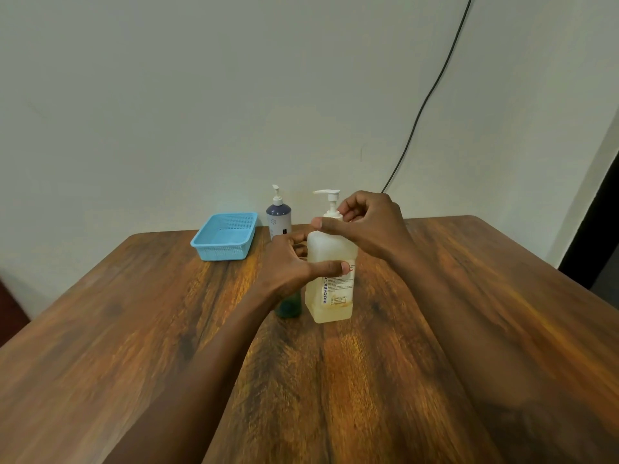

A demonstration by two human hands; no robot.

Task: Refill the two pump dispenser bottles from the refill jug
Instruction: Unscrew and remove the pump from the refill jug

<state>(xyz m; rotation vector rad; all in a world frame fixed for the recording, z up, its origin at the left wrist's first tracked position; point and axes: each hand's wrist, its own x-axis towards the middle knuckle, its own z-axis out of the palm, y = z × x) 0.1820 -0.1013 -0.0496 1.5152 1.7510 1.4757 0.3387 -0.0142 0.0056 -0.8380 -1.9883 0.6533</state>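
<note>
Brown wooden table with strong grain (134, 329), set against a plain pale wall (201, 95). Near table centre, a little toward 12 o'clock, stands a square translucent white plastic pump bottle with pale yellowish liquid (335, 306), upright, base on the wood; its paper label faces the camera, and the vertical blue lettering reads "BIOCHEK". White pump head (330, 195) is seated on the neck, spout pointing to 9 o'clock. Left hand (291, 262) comes in from 7 o'clock and grips the bottle's body at mid height: thumb (331, 267) lies across the front over the label's top edge, fingers curl round the far side. Right hand (371, 222) comes in from 5 o'clock and pinches the white collar at the pump's base, thumb in front, bent fingers behind it. Just at 9 o'clock of this bottle, a small green object (288, 308) stands on the table, mostly hidden under the left wrist; what it is cannot be told. Toward 11 o'clock, at the table's far edge, stands a dark blue round pump bottle with a white pump (278, 217), upright, apart from both hands. At 10 o'clock sits a light blue perforated plastic basket (222, 253), near the dark bottle. A thin black cable (432, 88) runs down the wall at 1 o'clock.
</note>
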